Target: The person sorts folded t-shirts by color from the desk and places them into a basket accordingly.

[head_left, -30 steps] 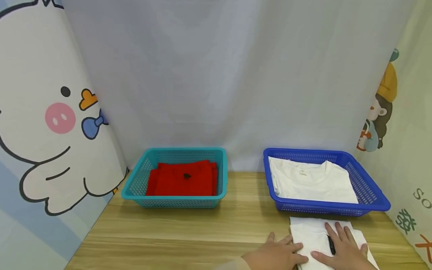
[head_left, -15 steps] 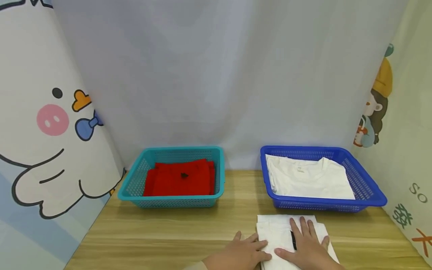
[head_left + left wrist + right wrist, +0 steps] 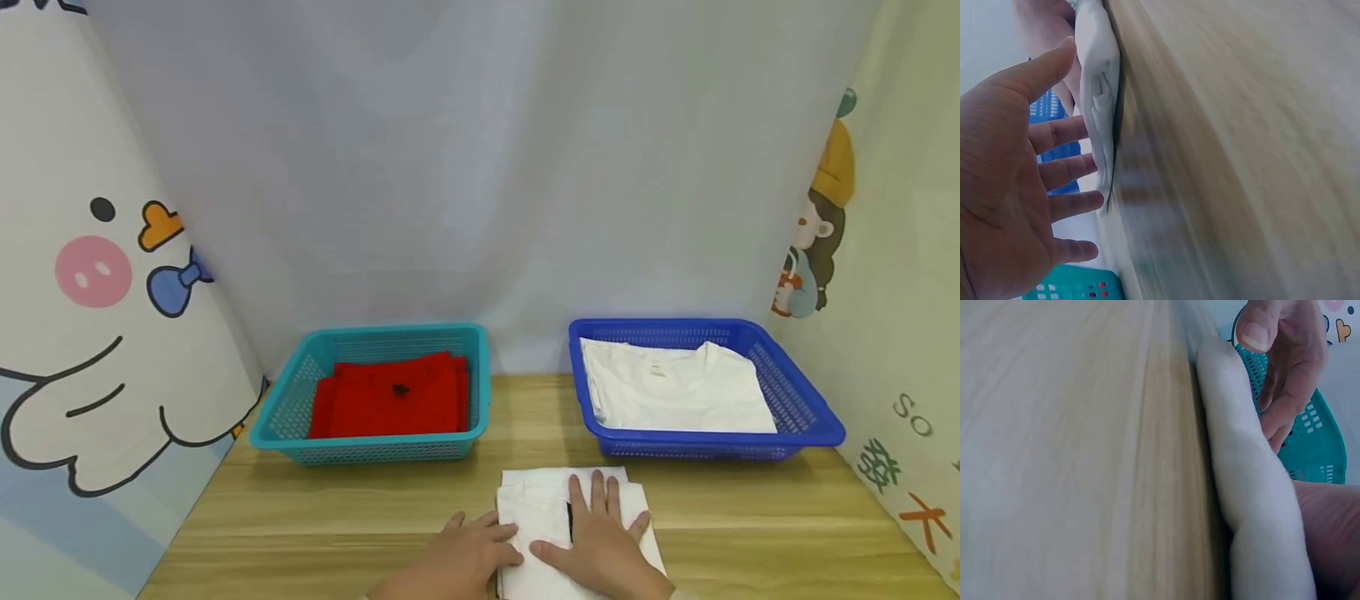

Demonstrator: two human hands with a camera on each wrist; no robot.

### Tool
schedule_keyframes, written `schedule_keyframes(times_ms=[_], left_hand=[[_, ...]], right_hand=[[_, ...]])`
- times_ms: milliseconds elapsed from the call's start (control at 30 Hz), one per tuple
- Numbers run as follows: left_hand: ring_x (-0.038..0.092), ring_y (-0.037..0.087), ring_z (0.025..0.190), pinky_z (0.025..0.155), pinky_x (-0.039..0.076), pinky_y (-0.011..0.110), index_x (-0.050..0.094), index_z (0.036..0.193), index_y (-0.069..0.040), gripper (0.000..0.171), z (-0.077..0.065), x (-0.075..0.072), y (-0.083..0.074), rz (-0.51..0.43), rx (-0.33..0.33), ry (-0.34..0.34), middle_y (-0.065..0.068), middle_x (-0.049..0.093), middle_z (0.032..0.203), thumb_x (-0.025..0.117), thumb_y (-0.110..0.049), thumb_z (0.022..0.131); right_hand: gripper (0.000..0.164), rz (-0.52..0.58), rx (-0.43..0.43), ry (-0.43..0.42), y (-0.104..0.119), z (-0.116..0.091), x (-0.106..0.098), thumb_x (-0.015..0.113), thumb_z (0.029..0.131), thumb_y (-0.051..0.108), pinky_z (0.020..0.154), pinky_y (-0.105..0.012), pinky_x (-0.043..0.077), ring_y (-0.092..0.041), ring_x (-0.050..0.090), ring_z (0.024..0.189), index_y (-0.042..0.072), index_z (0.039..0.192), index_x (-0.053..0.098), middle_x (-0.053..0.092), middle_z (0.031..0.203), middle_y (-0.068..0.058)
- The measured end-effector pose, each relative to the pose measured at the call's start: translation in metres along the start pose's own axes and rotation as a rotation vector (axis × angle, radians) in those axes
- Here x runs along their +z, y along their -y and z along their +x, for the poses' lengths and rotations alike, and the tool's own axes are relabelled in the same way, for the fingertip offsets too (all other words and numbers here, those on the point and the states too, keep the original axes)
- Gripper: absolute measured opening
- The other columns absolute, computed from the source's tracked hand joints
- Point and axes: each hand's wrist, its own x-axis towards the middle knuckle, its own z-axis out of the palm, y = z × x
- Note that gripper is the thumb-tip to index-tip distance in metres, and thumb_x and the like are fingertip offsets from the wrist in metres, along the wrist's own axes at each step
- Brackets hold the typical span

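Note:
A folded white garment (image 3: 531, 510) with a dark mark on its top lies flat on the table. My right hand (image 3: 603, 546) rests on it, palm down with fingers spread, partly covering the mark. At its left edge is my left hand (image 3: 461, 560), its fingertips touching the cloth. In the left wrist view the left hand (image 3: 1007, 175) has its fingers extended against the layered side of the garment (image 3: 1099, 75). The right wrist view shows the garment's rounded edge (image 3: 1241, 450) along the tabletop; only part of the right hand (image 3: 1332, 528) appears there.
A teal basket (image 3: 375, 454) holding folded red clothes (image 3: 397, 404) stands at the back left. To the back right, a blue basket (image 3: 806, 417) contains folded white shirts (image 3: 675, 392). Curtains (image 3: 465, 167) border the wooden table (image 3: 315, 533) behind and at both sides.
The folded garment has slid left across the table from in front of the blue basket, both hands moving with it. The head view has shifted slightly; the baskets keep their places.

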Motion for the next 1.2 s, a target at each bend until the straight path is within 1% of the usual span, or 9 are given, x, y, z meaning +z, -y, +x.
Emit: schedule_keyframes(times_ms=[267,467,567,633,733,833,1000,1133,1200], left_hand=[[0.049,0.028,0.126,0.086,0.044,0.065,0.069,0.114,-0.025,0.053,-0.021,0.002,0.016,-0.055,-0.069,-0.051,-0.002,0.056,0.134,0.07,-0.061,0.077],[0.049,0.027,0.126,0.088,0.042,0.067,0.067,0.117,-0.025,0.055,-0.029,0.006,0.02,-0.131,-0.128,-0.057,-0.001,0.055,0.136,0.066,-0.064,0.078],[0.048,0.026,0.126,0.092,0.041,0.065,0.064,0.123,-0.024,0.062,-0.031,0.008,0.018,-0.175,-0.177,-0.078,0.001,0.052,0.139,0.063,-0.067,0.079],[0.047,0.027,0.126,0.094,0.041,0.063,0.061,0.128,-0.021,0.067,-0.032,0.009,0.016,-0.193,-0.208,-0.124,0.005,0.05,0.14,0.063,-0.067,0.079],[0.047,0.032,0.125,0.096,0.039,0.063,0.054,0.137,-0.017,0.074,-0.033,0.01,0.014,-0.231,-0.254,-0.201,0.014,0.047,0.141,0.066,-0.063,0.079],[0.044,0.038,0.126,0.097,0.035,0.066,0.047,0.143,-0.017,0.079,-0.031,0.01,0.013,-0.269,-0.301,-0.23,0.019,0.043,0.142,0.066,-0.062,0.08],[0.039,0.047,0.128,0.096,0.03,0.071,0.043,0.146,-0.017,0.084,-0.026,0.012,0.014,-0.281,-0.363,-0.199,0.023,0.043,0.141,0.066,-0.063,0.079],[0.039,0.046,0.127,0.096,0.029,0.072,0.042,0.146,-0.018,0.084,-0.02,0.017,0.013,-0.286,-0.386,-0.155,0.022,0.046,0.14,0.066,-0.063,0.079],[0.04,0.044,0.127,0.098,0.031,0.069,0.043,0.146,-0.018,0.083,-0.017,0.019,0.011,-0.318,-0.397,-0.145,0.021,0.046,0.14,0.066,-0.062,0.079]], right_hand=[[0.113,0.018,-0.03,-0.039,0.033,0.003,0.015,0.058,0.071,0.08,0.088,-0.084,-0.007,-0.049,0.002,0.141,0.004,0.15,0.03,0.012,0.154,-0.031],[0.108,0.063,-0.068,-0.051,0.04,0.004,0.015,0.061,0.072,0.076,0.086,-0.085,-0.005,-0.049,0.004,0.141,0.007,0.15,0.033,0.015,0.155,-0.029],[0.102,0.111,-0.097,-0.06,0.034,0.0,0.006,0.062,0.074,0.074,0.089,-0.085,0.002,-0.047,0.006,0.142,0.01,0.149,0.036,0.016,0.155,-0.027],[0.097,0.155,-0.126,-0.077,0.025,-0.003,-0.004,0.064,0.075,0.07,0.092,-0.083,0.009,-0.046,0.009,0.142,0.012,0.148,0.039,0.018,0.155,-0.027],[0.09,0.216,-0.169,-0.106,0.008,-0.011,-0.02,0.068,0.077,0.064,0.095,-0.079,0.017,-0.047,0.011,0.141,0.014,0.146,0.042,0.019,0.154,-0.028],[0.086,0.227,-0.199,-0.125,-0.013,-0.017,-0.032,0.069,0.077,0.061,0.097,-0.076,0.021,-0.051,0.015,0.139,0.014,0.145,0.044,0.022,0.151,-0.033],[0.086,0.185,-0.197,-0.063,-0.039,-0.024,-0.04,0.068,0.078,0.062,0.097,-0.074,0.024,-0.054,0.021,0.135,0.013,0.144,0.046,0.031,0.144,-0.036],[0.087,0.185,-0.149,0.029,-0.046,-0.025,-0.037,0.07,0.075,0.063,0.096,-0.071,0.03,-0.052,0.03,0.131,0.014,0.142,0.049,0.037,0.141,-0.033],[0.086,0.199,-0.121,0.061,-0.046,-0.025,-0.036,0.072,0.073,0.062,0.095,-0.068,0.034,-0.048,0.035,0.129,0.015,0.141,0.051,0.039,0.141,-0.031]])
